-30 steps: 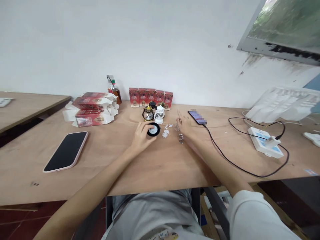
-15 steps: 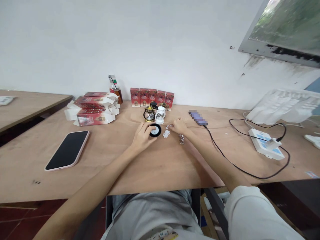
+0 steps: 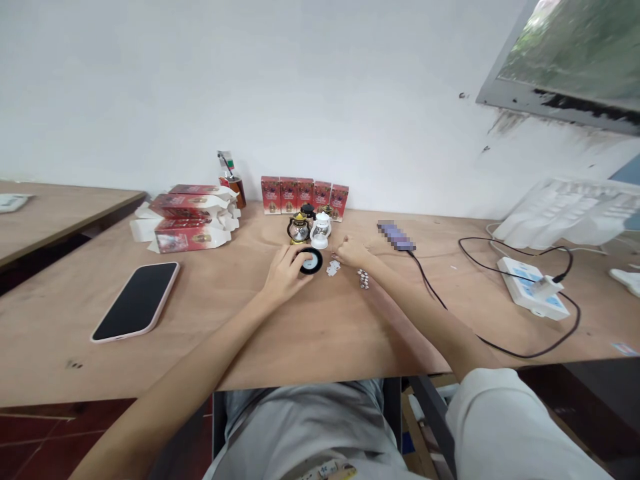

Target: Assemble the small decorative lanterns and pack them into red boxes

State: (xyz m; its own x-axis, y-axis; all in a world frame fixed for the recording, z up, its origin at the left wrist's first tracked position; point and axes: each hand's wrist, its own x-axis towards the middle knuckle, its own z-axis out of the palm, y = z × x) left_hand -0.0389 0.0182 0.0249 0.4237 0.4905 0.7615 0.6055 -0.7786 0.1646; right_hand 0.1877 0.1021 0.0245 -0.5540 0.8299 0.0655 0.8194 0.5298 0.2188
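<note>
My left hand [image 3: 285, 272] rests on the wooden table, fingers curled over a round black-rimmed disc [image 3: 319, 265] with a pale centre, gripping its left side. Just right of that disc, my right hand [image 3: 353, 252] has its fingers drawn together in a pinch; whatever may be between the fingertips is too small to make out. Several small white pieces [image 3: 333, 268] lie between the two hands. Nearer me is a little cluster of shiny silver bits [image 3: 363, 280]. Behind the disc stand miniature lanterns: a black-and-gold lantern [image 3: 299, 231], a white lantern [image 3: 320, 235] and darker ones partly hidden.
Red boxes [image 3: 297, 195] stand in a row by the wall. Opened red cartons [image 3: 193, 235] and a bottle [image 3: 237, 190] are at left, with a pink-edged phone [image 3: 137, 301] nearer. On the right are another phone [image 3: 397, 235], its black cable, and a power strip [image 3: 531, 290].
My right hand has shifted slightly left and its fingers are drawn in closer, over where some white pieces showed. My left hand and the disc have stayed put.
</note>
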